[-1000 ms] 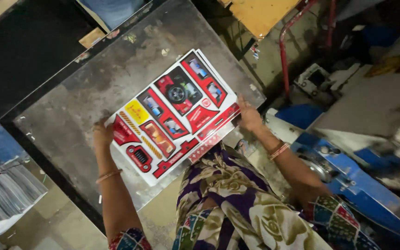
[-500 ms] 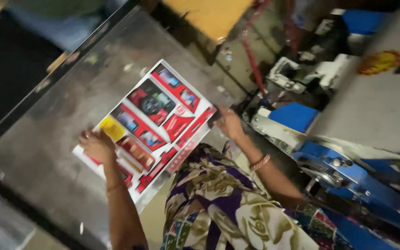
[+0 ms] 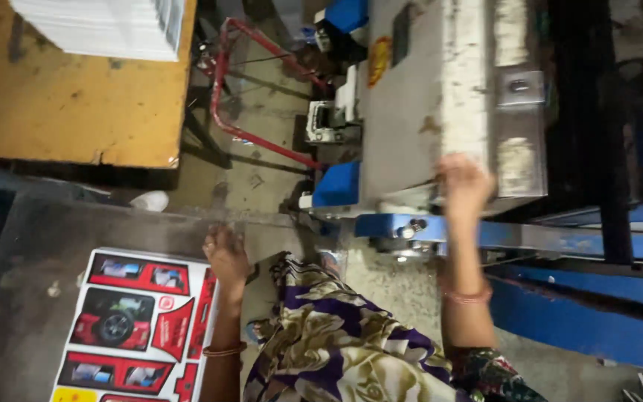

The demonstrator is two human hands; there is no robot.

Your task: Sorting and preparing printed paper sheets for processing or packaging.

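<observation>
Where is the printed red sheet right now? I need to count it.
In the head view it lies low on the left, flat on the grey table, its right edge under the left hand.

Red-and-black printed sheet (image 3: 132, 320), purple floral garment (image 3: 344, 350), blue-and-grey machine (image 3: 470, 112), yellow board (image 3: 61, 104)

Yellow wooden board (image 3: 68, 97) holding white paper stack (image 3: 106, 26); red pipe frame (image 3: 221, 89)
</observation>
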